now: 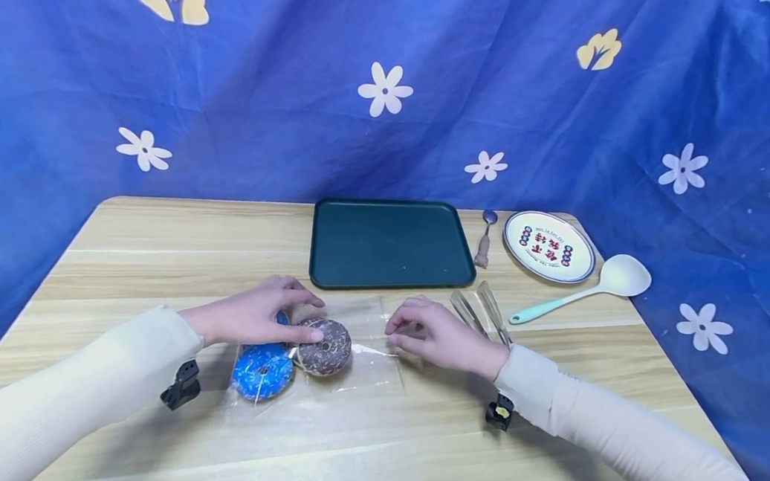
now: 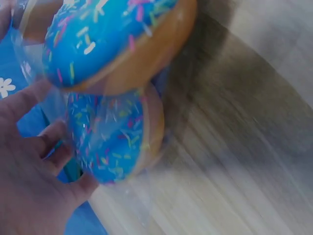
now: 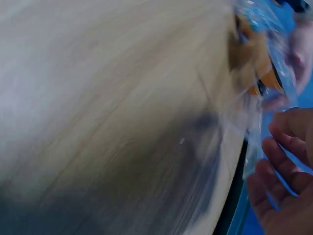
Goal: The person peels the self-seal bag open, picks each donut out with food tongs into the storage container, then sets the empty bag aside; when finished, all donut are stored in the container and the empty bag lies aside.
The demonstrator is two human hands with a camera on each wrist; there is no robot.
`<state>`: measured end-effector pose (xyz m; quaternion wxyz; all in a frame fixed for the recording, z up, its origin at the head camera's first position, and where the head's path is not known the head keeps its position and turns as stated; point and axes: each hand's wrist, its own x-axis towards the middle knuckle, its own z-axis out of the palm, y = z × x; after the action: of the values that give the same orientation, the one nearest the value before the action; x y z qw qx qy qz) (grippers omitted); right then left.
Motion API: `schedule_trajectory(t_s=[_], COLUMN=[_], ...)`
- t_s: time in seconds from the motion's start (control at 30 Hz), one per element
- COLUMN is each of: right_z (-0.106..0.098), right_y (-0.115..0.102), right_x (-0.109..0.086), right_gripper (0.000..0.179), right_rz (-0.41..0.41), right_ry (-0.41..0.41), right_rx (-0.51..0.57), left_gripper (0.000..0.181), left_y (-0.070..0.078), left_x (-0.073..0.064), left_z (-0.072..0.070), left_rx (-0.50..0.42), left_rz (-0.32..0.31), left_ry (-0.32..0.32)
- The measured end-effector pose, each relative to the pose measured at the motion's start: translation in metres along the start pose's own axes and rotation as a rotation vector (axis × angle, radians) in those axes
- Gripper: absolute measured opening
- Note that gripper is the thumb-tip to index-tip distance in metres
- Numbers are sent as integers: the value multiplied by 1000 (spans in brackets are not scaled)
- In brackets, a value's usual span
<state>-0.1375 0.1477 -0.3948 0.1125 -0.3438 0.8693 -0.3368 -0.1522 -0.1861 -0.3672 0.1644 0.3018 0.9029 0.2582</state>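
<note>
A clear plastic bag lies at mid-table with toy doughnuts inside. A brown doughnut with pale streaks is beside a blue sprinkled doughnut; another blue doughnut shows behind it. My left hand grips the bag at the brown doughnut, thumb across its top and fingers past its far side. At the bag's right edge is my right hand, fingers loosely bent, with a gap between thumb and forefinger. In the right wrist view, its spread fingers are right at the film.
Behind the bag lies a dark green tray. To the right are a small spoon, metal tongs partly behind the right hand, a printed white plate and a ladle with a mint handle. A blue flowered cloth hangs behind.
</note>
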Motion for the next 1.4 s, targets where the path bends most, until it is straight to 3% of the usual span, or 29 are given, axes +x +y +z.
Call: schedule_trajectory(t_s=[0.13, 0.3, 0.7, 1.1, 1.27, 1.4], right_z=[2, 5, 16, 18, 19, 19], right_y=[-2, 1, 6, 7, 8, 9], right_x=[2, 7, 12, 11, 10, 11], right_gripper=[19, 30, 46, 49, 48, 48], right_rz=[-150, -235, -164, -149, -146, -142], right_ry=[8, -27, -167, -165, -160, -162], right_rx=[-244, -385, -459, -448, -452, -456], left_gripper=[50, 43, 49, 25, 11, 17], left_y=[-3, -4, -6, -9, -10, -11], left_x=[-5, -16, -32, -34, -31, -28], left_z=[-1, -6, -2, 5, 6, 7], left_rx=[39, 84, 164, 184, 185, 186], left_rz=[52, 102, 126, 153, 204, 237], left_ry=[115, 188, 230, 231, 278, 312])
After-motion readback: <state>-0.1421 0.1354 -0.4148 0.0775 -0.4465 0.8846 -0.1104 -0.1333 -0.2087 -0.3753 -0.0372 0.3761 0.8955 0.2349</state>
